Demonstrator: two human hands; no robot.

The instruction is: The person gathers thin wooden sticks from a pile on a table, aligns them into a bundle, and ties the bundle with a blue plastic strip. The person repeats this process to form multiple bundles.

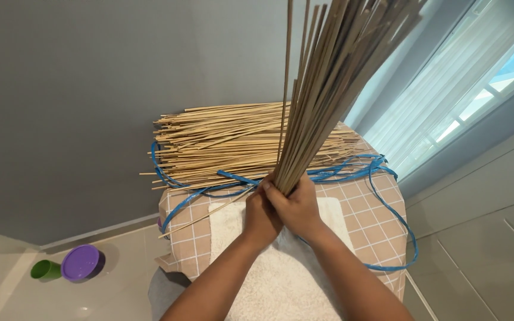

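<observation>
I am gripping a bundle of long thin pale bamboo sticks (322,89) by its lower end with both hands — my left hand (261,220) and my right hand (295,208) are wrapped tight around it, pressed against each other. The bundle is standing upright, fanning out above a small table in a tan checked cloth (370,220). Behind it a heap of the same sticks (227,142) is lying flat on loose blue plastic strapping (352,169) — a white towel (281,267) is lying under my wrists.
</observation>
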